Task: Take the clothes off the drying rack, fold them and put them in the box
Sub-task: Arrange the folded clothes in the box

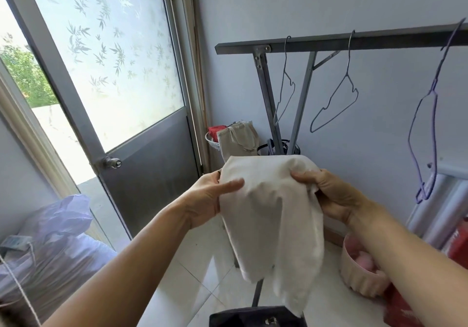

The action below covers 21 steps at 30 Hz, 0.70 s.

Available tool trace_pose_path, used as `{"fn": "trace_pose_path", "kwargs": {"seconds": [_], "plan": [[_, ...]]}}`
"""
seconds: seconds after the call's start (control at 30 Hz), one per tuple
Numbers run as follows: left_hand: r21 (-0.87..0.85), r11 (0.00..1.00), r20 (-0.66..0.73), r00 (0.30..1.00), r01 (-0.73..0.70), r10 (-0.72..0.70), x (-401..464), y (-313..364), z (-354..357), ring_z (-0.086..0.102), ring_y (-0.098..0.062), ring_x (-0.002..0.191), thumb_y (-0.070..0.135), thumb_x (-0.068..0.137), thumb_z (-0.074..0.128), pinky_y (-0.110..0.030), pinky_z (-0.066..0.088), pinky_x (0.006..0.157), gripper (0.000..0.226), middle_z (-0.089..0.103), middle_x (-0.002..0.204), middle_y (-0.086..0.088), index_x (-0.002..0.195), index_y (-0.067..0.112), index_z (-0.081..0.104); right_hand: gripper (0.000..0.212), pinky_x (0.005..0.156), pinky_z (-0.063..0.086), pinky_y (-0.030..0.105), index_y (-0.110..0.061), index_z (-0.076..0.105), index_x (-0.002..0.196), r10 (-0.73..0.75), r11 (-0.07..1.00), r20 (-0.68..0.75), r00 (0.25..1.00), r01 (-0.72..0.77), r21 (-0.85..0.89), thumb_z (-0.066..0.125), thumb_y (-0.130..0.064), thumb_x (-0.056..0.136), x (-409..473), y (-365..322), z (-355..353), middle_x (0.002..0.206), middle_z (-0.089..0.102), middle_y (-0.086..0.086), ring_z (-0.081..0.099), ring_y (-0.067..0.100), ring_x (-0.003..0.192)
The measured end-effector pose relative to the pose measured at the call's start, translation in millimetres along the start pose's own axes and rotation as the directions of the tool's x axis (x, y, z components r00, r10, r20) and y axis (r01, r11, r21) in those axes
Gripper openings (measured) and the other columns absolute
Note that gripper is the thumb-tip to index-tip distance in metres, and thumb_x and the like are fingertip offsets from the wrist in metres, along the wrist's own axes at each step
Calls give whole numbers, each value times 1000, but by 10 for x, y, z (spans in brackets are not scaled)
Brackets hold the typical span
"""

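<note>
A dark box (pixel 255 316), possibly, sits below the cream garment (pixel 271 210) pinched by left hand (pixel 207 200) and right hand (pixel 329 195), folding unfinished, rack (pixel 329 41) hangers bare.

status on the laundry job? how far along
Done: the drying rack shows only three bare hangers, no clothes. In hand: the left hand and right hand both grip a cream cloth in mid-air, partly folded. Left: finish the fold and box it. A dark container sits below; whether it is the box is unclear.
</note>
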<state>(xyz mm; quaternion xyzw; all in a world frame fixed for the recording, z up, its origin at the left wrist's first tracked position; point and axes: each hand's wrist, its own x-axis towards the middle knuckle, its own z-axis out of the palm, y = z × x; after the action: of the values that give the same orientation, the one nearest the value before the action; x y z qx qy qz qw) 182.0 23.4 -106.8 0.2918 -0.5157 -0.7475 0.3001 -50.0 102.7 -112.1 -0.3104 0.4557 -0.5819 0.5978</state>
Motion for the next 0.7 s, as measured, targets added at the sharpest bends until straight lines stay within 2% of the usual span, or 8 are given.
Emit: {"fn": "trace_pose_path", "kwargs": {"seconds": [0.13, 0.2, 0.27, 0.33, 0.43, 0.53, 0.63, 0.7], "plan": [[-49, 989, -83, 987, -138, 134, 43, -47, 0, 72, -27, 89, -6, 76, 71, -35, 61, 69, 85, 74, 108, -9, 142, 35, 37, 27, 66, 61, 32, 3, 67, 104, 15, 1000, 7, 1000, -15, 24, 56, 0, 79, -69, -22, -50, 88, 73, 15, 72, 22, 71], [26, 978, -85, 974, -208, 209, 48, -41, 8, 69, -24, 83, -4, 86, 64, -32, 61, 69, 59, 74, 102, -7, 131, 33, 56, 29, 65, 61, 31, 3, 66, 107, 11, 999, 27, 1000, -12, 41, 52, 4, 82, -104, -8, -51, 90, 74, 16, 73, 24, 74], [134, 967, -70, 971, -217, 227, 30, -16, 14, 63, -22, 76, 0, 91, 61, -26, 59, 66, 28, 72, 91, -9, 105, 21, 74, 31, 64, 61, 31, 4, 64, 114, 44, 997, -7, 999, -43, 59, 48, 5, 88, -85, 7, -44, 90, 73, 17, 73, 25, 74], [154, 970, -74, 977, -187, 200, 15, -2, 5, 64, -20, 71, 1, 87, 65, -28, 58, 66, 20, 70, 90, -11, 98, 14, 76, 34, 68, 61, 34, 4, 60, 123, 73, 993, -61, 996, -67, 95, 48, 1, 91, -58, 12, -17, 94, 71, 19, 71, 26, 76], [52, 986, -17, 987, -157, 158, -11, 42, 13, 70, -23, 83, -5, 70, 71, -36, 61, 77, 49, 73, 99, -12, 118, 7, 68, 28, 63, 61, 33, -2, 63, 117, 13, 979, -49, 999, -3, 204, 53, -7, 92, -77, 5, 1, 90, 72, 17, 72, 25, 72], [72, 983, 0, 986, -169, 169, -29, 80, 26, 70, -25, 90, -8, 65, 72, -35, 61, 77, 60, 72, 109, -14, 123, 5, 64, 25, 60, 61, 33, -3, 68, 106, 6, 977, 9, 1000, -8, 214, 61, -12, 84, -132, 22, 30, 87, 74, 15, 73, 24, 71], [244, 953, 9, 983, -180, 183, -31, 83, -11, 68, -22, 93, -6, 59, 84, -34, 59, 77, 68, 68, 115, -14, 123, 10, 65, 22, 55, 59, 31, 3, 66, 103, 31, 987, -40, 999, -24, 157, 59, 1, 82, -95, 49, 49, 79, 73, 16, 72, 23, 65], [471, 860, 17, 977, -195, 212, -33, 87, -45, 66, -17, 92, -1, 58, 86, -36, 59, 83, 71, 67, 113, -12, 123, 15, 64, 27, 56, 60, 32, 9, 62, 109, 16, 988, -77, 997, -4, 156, 53, 10, 84, -58, 42, 59, 82, 71, 20, 72, 25, 65]]}}
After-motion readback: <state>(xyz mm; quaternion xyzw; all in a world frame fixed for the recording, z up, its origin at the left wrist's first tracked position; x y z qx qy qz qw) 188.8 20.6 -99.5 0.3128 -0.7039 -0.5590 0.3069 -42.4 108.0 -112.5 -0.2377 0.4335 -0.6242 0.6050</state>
